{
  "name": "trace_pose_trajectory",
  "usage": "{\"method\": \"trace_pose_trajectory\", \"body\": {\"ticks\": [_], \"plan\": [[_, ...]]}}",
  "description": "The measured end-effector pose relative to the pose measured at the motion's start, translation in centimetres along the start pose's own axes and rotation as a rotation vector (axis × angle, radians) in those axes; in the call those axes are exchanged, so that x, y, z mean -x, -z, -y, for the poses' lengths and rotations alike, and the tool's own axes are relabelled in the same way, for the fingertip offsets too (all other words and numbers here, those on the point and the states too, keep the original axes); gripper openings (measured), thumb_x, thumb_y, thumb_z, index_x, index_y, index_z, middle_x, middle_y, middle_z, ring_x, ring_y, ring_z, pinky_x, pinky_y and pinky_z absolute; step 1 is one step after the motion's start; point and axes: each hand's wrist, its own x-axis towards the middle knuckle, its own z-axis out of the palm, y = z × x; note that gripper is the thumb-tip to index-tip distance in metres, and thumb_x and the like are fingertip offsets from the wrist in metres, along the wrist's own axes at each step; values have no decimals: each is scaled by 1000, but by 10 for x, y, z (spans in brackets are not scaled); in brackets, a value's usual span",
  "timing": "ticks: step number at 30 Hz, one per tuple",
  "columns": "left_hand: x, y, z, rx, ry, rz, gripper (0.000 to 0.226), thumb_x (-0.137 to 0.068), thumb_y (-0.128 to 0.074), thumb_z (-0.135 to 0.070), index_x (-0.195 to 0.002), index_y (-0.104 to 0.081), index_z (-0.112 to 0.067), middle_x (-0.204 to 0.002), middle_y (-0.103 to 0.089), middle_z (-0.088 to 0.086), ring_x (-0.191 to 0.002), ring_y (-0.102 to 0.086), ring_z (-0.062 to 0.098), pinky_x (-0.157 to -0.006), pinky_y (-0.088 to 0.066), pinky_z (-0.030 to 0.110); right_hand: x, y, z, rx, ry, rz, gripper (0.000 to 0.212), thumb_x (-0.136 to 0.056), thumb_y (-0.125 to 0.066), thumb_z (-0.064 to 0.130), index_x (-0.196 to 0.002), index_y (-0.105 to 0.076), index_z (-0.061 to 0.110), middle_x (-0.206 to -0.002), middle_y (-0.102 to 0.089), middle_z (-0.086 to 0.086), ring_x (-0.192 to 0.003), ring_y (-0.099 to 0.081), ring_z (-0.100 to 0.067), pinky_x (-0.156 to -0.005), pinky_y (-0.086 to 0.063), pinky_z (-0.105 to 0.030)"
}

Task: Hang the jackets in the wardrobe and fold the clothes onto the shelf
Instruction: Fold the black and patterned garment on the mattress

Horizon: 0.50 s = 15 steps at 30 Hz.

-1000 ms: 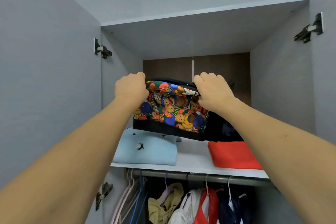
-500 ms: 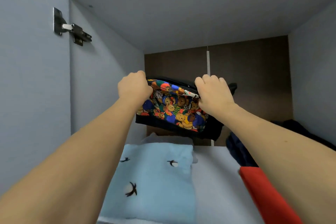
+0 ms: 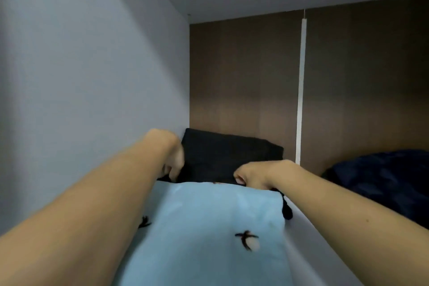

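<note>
Since the earlier frame we had lowered the folded garment (image 3: 229, 158) from the air down to the shelf (image 3: 308, 246), and the view had moved deeper into the wardrobe. Its colourful bear print no longer showed; we saw only its black side, a thick folded block with a flat top. It lay at the back left corner of the shelf, against the grey side wall (image 3: 92, 76) and the brown back panel (image 3: 243, 76), just behind the light blue folded top (image 3: 209, 227) with small dark bird figures.

Our 2 hands were apart, 1 at each front corner of the black garment. Our left hand (image 3: 173, 158) had its fingers curled down and pinched the left edge of the cloth. Our right hand (image 3: 257, 175) was also curled at the right front edge, but we could not tell if it gripped the cloth or only touched it. A dark navy garment (image 3: 383, 181) lay at the right, well apart.
</note>
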Motion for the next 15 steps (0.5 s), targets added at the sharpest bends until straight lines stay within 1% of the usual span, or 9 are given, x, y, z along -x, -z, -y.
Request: {"method": "trace_pose_trajectory", "body": {"ticks": [1,2,4,5,7,9,10,12,15], "plan": [[0,5,-4,106,-34,46,39,-94,-62,-26,-131,-61,-12,-127,-61,5,-113,-59,25,-100,-48,36,0,4,-2,-101,-2,18,25,-78,-69,25,-80,-45,20,-78,-49,1,-65,-39,-17,-58,-32,-31],[1,12,-9,168,-60,25,38,-97,-58,-22,-133,-58,-8,-122,-61,6,-104,-60,24,-89,-52,33,1,12,-6,-203,0,-3,28,-77,-74,32,-79,-48,21,-76,-52,2,-66,-43,-16,-59,-36,-31],[1,32,-15,191,-93,-136,36,-98,-55,-22,-131,-57,-9,-117,-59,7,-93,-58,22,-66,-50,29,3,32,-15,-411,12,-86,29,-81,-73,44,-78,-56,20,-74,-60,3,-66,-54,-15,-61,-44,-30],[0,40,-18,172,-110,-217,36,-97,-54,-23,-131,-58,-11,-121,-58,7,-96,-57,23,-66,-48,30,3,42,-21,-488,6,-170,29,-85,-70,45,-79,-59,20,-75,-62,4,-67,-57,-14,-62,-46,-29],[-8,51,-26,153,-136,-331,37,-98,-50,-29,-131,-58,-15,-131,-56,9,-110,-56,26,-88,-50,38,0,54,-36,-489,-54,-428,26,-90,-61,47,-85,-61,21,-88,-65,4,-80,-60,-15,-70,-47,-30],[-22,55,-37,150,-161,-352,43,-100,-45,-38,-137,-52,-18,-142,-50,8,-124,-51,29,-107,-40,42,-9,54,-49,-305,-165,-569,28,-95,-49,51,-104,-60,27,-113,-62,2,-102,-57,-20,-86,-44,-35],[-30,55,-44,156,-175,-346,49,-102,-43,-43,-144,-45,-20,-149,-43,7,-132,-45,30,-111,-35,42,-16,50,-53,-203,-220,-547,36,-97,-42,53,-120,-56,29,-128,-56,-1,-116,-53,-24,-96,-39,-39],[-48,55,-54,175,-205,-376,58,-100,-41,-54,-149,-35,-24,-157,-32,4,-141,-35,30,-114,-30,45,-32,36,-57,-100,-296,-447,55,-99,-31,58,-147,-34,32,-152,-36,-6,-139,-35,-30,-111,-24,-45],[-74,57,-54,252,-244,-523,64,-96,-40,-63,-148,-29,-27,-159,-27,3,-142,-30,32,-113,-31,50,-61,19,-62,-143,-323,-343,67,-98,-21,64,-156,-13,31,-164,-11,-5,-150,-8,-27,-119,-5,-50]]}}
